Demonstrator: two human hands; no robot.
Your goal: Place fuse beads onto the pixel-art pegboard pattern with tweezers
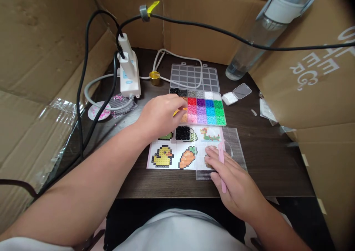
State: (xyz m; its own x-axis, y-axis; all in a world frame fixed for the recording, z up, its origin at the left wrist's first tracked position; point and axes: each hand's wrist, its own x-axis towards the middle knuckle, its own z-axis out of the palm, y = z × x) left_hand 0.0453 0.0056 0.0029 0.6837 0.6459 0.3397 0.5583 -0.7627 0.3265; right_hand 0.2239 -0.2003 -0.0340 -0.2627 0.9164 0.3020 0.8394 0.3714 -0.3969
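My left hand (161, 115) pinches at the bead box (203, 108), grip together; my right hand (231, 182) clamps pink tweezers (222, 166) over the pegboard (235, 147).

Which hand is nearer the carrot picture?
Right. The right hand lies just right of the carrot picture; the left hand is farther up, over the bead box.

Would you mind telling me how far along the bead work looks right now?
Set out: the bead box is open, and the pattern sheet lies under the clear pegboard. In hand: the left hand reaches into the box; the right hand holds pink tweezers on the pegboard. Left: few beads, if any, show placed.
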